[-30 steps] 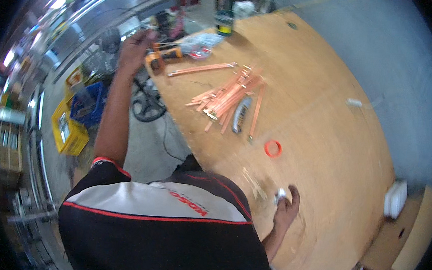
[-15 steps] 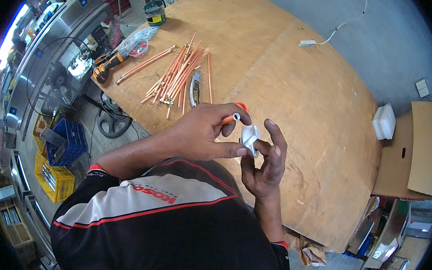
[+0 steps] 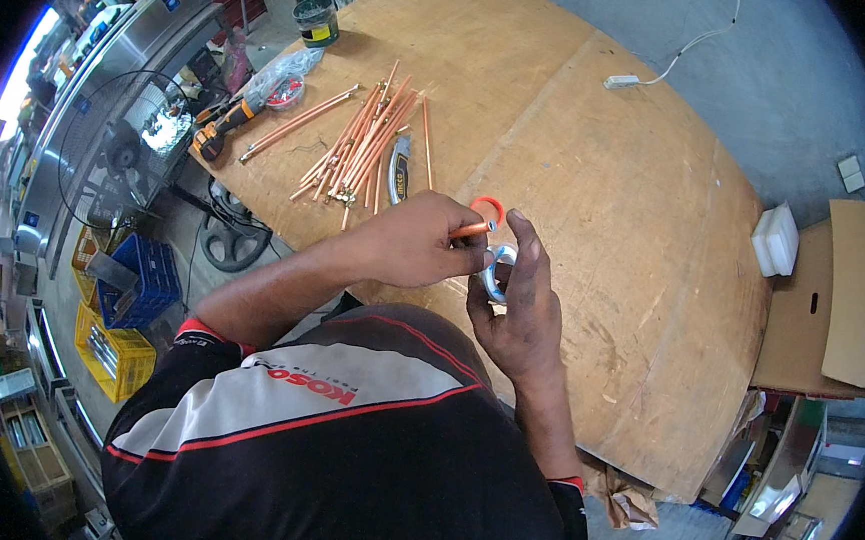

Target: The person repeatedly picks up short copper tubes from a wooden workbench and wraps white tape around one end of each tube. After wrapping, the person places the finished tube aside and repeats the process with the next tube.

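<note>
The fingers of the left hand (image 3: 410,238) are closed around a copper-coloured tube (image 3: 469,230), its open end pointing right, just on the wearer's side of the orange-red ring (image 3: 487,210). The right hand (image 3: 524,327) grips a white tape roll (image 3: 493,286), slightly further toward the wearer from that ring, with the index finger raised rather than curled. Whether the left fingertips touch the roll is hard to tell.

A second ago the left hand was stretched well to the left of the ring; now both hands meet beside it. Within the last half second the roll has turned from nearly edge-on to show its opening. Tube and roll thus seem brought together for handling as a pair.

On the table (image 3: 632,284), beyond the ring and to its left, lie a bundle of copper-coloured tubes (image 3: 369,150) and a grey-handled tool (image 3: 399,170).
</note>
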The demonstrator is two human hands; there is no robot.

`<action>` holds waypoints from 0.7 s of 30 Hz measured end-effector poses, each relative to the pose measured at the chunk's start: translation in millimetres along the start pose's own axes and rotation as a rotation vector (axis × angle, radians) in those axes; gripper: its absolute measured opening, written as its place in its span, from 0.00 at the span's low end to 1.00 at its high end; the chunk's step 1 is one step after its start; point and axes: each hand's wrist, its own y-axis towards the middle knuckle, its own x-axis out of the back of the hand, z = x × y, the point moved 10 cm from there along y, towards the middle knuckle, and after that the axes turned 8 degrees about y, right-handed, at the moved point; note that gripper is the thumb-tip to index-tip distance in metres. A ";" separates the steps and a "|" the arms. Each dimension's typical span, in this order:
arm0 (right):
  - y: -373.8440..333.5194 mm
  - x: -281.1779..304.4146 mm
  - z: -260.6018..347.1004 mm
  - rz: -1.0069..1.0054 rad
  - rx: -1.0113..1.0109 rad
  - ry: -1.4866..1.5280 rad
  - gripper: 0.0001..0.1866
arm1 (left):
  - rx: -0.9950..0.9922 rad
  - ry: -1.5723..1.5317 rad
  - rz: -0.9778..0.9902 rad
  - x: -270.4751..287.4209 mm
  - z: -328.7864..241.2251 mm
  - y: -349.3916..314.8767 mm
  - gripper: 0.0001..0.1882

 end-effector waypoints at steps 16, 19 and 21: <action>-16.8 -9.3 -65.6 -0.083 -0.571 0.534 0.08 | -0.039 -0.374 -0.203 -7.2 22.5 -7.4 0.14; -6.0 0.5 -53.8 -0.082 -0.500 0.374 0.07 | 0.084 -0.693 -0.109 -21.4 49.4 1.6 0.17; 5.8 5.9 -39.7 -0.079 -0.411 0.270 0.06 | 0.100 -0.653 -0.164 -24.5 52.5 1.3 0.15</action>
